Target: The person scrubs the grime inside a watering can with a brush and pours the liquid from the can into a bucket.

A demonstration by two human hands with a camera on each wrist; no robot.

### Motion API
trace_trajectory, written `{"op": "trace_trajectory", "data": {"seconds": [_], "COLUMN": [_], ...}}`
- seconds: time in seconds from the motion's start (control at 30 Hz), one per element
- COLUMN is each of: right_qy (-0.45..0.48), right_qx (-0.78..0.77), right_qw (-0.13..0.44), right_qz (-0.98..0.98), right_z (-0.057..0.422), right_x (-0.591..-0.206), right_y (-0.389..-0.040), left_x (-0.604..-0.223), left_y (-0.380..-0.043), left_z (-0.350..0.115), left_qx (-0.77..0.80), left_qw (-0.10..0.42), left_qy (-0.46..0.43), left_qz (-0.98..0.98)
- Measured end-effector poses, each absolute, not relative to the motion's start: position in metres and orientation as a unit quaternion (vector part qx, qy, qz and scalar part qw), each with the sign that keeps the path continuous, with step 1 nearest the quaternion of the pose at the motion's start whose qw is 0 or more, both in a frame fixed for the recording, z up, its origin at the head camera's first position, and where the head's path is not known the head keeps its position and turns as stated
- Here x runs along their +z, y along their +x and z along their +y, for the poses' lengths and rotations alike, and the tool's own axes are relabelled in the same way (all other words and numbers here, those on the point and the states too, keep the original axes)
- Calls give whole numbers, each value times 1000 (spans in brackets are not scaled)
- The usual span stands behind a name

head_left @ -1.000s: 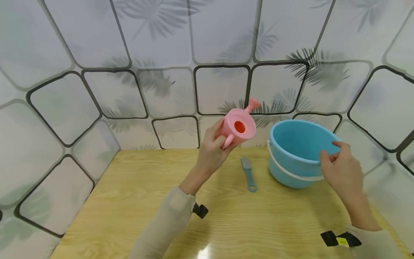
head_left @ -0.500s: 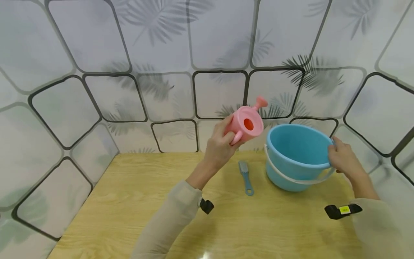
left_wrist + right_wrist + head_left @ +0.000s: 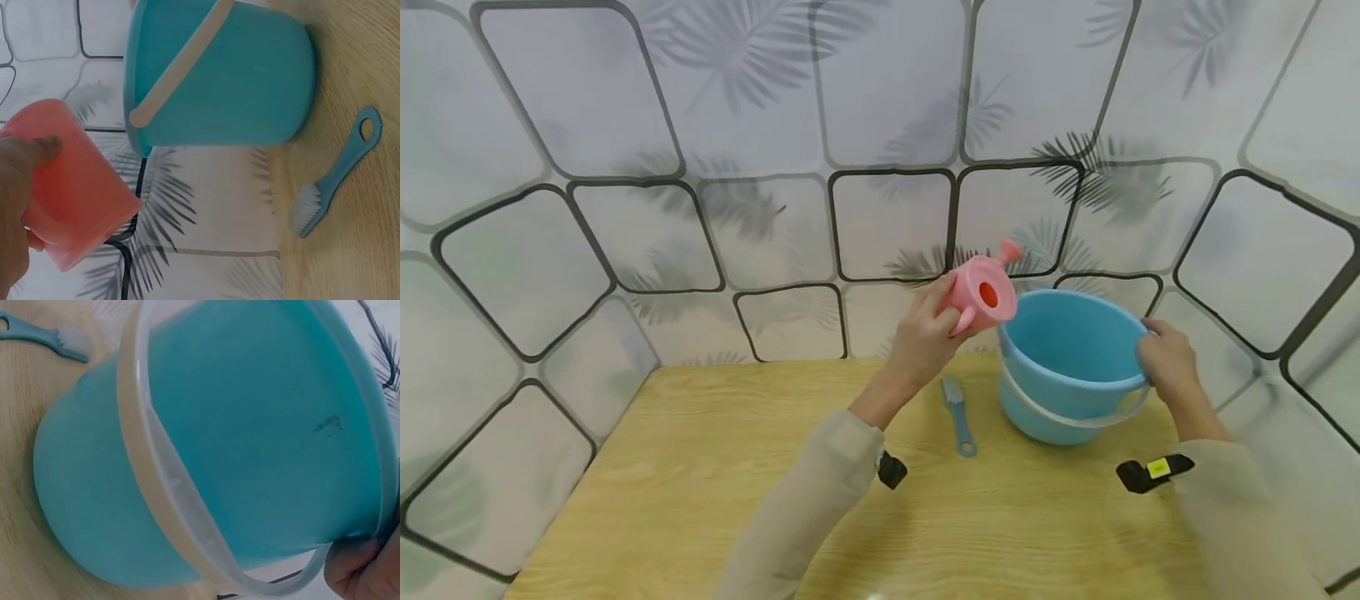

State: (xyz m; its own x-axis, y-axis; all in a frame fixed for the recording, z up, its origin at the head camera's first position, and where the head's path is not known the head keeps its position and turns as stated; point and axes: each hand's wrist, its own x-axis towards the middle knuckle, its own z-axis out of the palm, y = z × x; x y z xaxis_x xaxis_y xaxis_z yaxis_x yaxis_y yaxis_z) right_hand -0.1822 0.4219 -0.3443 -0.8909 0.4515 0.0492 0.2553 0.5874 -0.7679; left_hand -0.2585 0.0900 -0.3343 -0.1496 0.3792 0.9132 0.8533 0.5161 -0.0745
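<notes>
My left hand [image 3: 925,333] grips a pink toy watering can [image 3: 977,292] by its body and handle, held in the air with its orange-red opening facing me and its spout pointing up to the right. The can is just left of a blue bucket [image 3: 1052,408] that stands on the table. My right hand [image 3: 1172,362] holds the bucket's rim on its right side, fingers curled over the edge. The bucket's white handle [image 3: 181,512] hangs down along its front. In the left wrist view the thumb [image 3: 44,150] presses on the can's side.
A blue brush [image 3: 958,417] with pale bristles lies on the wooden table [image 3: 715,467], left of the bucket. Behind the table rises a wall [image 3: 775,242] with leaf patterns and dark outlines.
My right hand has moved onto the bucket's right rim and taken hold of it. The left hand has carried the watering can right, closer to the bucket.
</notes>
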Motion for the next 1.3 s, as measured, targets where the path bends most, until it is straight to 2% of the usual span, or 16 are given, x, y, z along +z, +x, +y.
{"op": "trace_trajectory", "data": {"seconds": [0.23,0.5,0.77,1.3], "right_qy": [-227,-274,-286,-292], "right_qx": [464,536,541,547], "right_qw": [148,186,197,202], "right_qz": [-843,-776,-766,-758], "right_z": [417,405,404,405], "right_x": [-354,-358,-358,-357], "right_y": [-188,-193,-193,-194], "left_x": [-335,-330,-331,-309], "left_y": [-269,-272,-278,-281], "left_z": [110,124,130,133], "left_qx": [-187,-129,-136,-30], "left_qw": [510,496,469,391], "left_qy": [-452,-472,-500,-541], "left_qz": [-708,-718,-715,-744]}}
